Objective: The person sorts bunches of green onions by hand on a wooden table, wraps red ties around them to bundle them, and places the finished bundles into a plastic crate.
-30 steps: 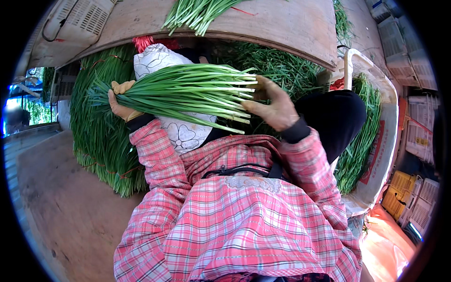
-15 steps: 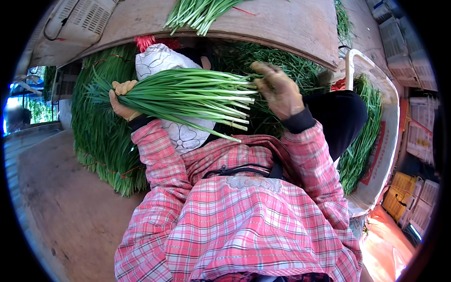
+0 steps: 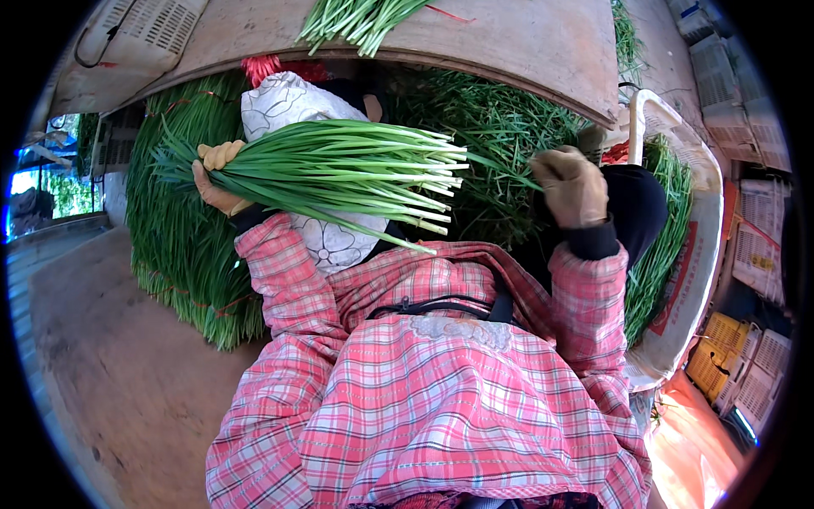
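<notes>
My left hand [image 3: 222, 176], in a tan glove, is wrapped round the leafy end of a bunch of garlic chives [image 3: 339, 165]. The bunch lies level across my lap, its pale stem ends fanned out to the right. Off to the right of those ends is my gloved right hand [image 3: 572, 188], fingers closed. A thin green chive leaf [image 3: 502, 170] runs from its fingertips back toward the bunch. Under the bunch is a white cloth with a flower outline [image 3: 326, 246], over my leg.
Tied chive bundles [image 3: 191, 280] are stacked at my left by a brown board [image 3: 127, 339]. Ahead, a wooden table [image 3: 509, 42] carries another chive bunch [image 3: 360, 21]. Loose leaves [image 3: 500, 119] pile beneath it. A white basket [image 3: 708, 246] of greens stands on the right, with crates [image 3: 742, 339] beyond.
My right hand has moved right, away from the stem ends, and its fingers have closed with a thin leaf trailing from them. The left hand and the bunch have barely moved.
</notes>
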Motion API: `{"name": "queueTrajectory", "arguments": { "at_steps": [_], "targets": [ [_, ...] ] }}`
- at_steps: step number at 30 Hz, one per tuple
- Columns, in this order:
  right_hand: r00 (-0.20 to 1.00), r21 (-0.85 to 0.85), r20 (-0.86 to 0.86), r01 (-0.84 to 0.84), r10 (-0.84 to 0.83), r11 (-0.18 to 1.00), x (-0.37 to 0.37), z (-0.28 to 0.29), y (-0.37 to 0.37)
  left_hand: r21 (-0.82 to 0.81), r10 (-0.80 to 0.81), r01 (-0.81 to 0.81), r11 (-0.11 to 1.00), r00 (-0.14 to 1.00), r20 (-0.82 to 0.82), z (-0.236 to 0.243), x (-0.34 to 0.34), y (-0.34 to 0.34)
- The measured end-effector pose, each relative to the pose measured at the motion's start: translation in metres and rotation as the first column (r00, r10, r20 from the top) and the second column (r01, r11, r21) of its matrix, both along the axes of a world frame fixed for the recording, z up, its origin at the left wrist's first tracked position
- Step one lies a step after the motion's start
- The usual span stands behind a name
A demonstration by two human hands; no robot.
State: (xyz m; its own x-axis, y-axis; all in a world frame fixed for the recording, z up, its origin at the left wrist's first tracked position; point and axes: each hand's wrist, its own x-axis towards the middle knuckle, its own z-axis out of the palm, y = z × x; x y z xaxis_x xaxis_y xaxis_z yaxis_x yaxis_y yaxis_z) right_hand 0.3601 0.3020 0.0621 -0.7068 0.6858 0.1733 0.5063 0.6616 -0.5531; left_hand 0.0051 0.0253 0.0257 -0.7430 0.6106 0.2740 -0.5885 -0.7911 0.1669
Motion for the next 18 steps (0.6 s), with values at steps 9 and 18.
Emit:
{"name": "queueTrajectory", "arguments": {
  "at_steps": [9,18],
  "targets": [
    [0.971,-0.184,0.077,-0.21,0.227,0.96,-0.071,0.005,-0.071,-0.014,0.063,-0.064,0.998,0.996,-0.067,0.007,0.004,0.006],
    [0.988,-0.106,-0.147,-0.059,0.043,0.993,-0.072,0.001,-0.08,-0.013,0.106,-0.108,0.994,0.99,-0.09,0.003,0.005,0.008]
  ]
}}
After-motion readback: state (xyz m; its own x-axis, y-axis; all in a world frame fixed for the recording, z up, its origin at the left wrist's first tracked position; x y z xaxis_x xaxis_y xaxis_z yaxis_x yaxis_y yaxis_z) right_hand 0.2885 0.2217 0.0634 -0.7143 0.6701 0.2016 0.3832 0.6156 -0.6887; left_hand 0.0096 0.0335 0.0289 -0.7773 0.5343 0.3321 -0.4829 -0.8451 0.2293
